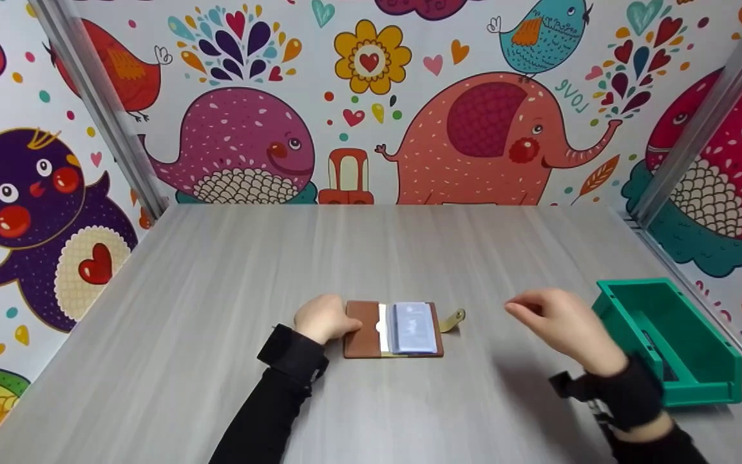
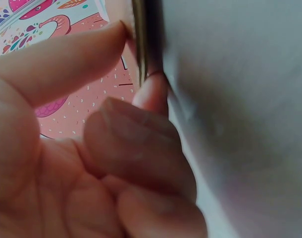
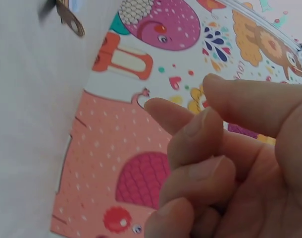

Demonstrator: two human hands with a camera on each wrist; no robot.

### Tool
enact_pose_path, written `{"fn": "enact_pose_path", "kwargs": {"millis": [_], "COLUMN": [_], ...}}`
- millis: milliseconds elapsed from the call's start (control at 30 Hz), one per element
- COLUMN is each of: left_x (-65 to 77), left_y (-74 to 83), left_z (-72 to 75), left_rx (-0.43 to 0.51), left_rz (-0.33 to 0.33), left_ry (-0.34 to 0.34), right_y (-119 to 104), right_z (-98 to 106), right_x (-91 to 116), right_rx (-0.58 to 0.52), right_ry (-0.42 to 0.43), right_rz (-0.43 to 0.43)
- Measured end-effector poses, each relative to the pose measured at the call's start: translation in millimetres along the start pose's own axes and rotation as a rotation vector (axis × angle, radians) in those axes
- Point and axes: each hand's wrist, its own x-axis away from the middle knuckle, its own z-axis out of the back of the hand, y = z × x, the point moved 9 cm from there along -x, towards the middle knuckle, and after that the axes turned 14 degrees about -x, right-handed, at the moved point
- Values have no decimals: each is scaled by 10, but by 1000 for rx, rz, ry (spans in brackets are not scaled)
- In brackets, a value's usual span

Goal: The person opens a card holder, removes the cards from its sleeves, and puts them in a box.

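A brown card holder point(image 1: 362, 330) lies spread on the table, with clear plastic card sleeves point(image 1: 416, 328) on its right half. Its strap point(image 1: 453, 320), with a snap near the tip, sticks out to the right. My left hand point(image 1: 323, 318) pinches the holder's left edge, thumb on top. In the left wrist view the edge of the card holder point(image 2: 139, 44) sits between thumb and a fingertip. To the right of the strap, my right hand point(image 1: 561, 325) hovers over the table with loosely curled fingers point(image 3: 198, 181) and nothing in them.
At the right side of the table point(image 1: 371, 258) stands a green plastic bin point(image 1: 699, 393) with a divider and something dark inside. Walls printed with cartoon animals point(image 1: 474, 142) rise behind and at both sides, with metal posts point(image 1: 104, 109) at the corners.
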Motion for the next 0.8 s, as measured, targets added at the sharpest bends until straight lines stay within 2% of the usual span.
{"fn": "enact_pose_path", "kwargs": {"millis": [133, 333, 567, 800], "left_x": [-2, -14, -11, -6], "left_y": [-1, -7, -15, -16], "left_z": [-4, -14, -11, -12], "left_rx": [0, -8, -11, -7], "left_rz": [1, 3, 8, 6], "left_ry": [-5, -14, -15, -13], "right_y": [-55, -131, -119, -172], "right_z": [-179, -419, -709, -887], "right_x": [-114, -272, -436, -540], "right_rx": [-29, -13, 7, 14], "right_ry": [-6, -1, -27, -31], "right_rz": [35, 81, 78, 99]}}
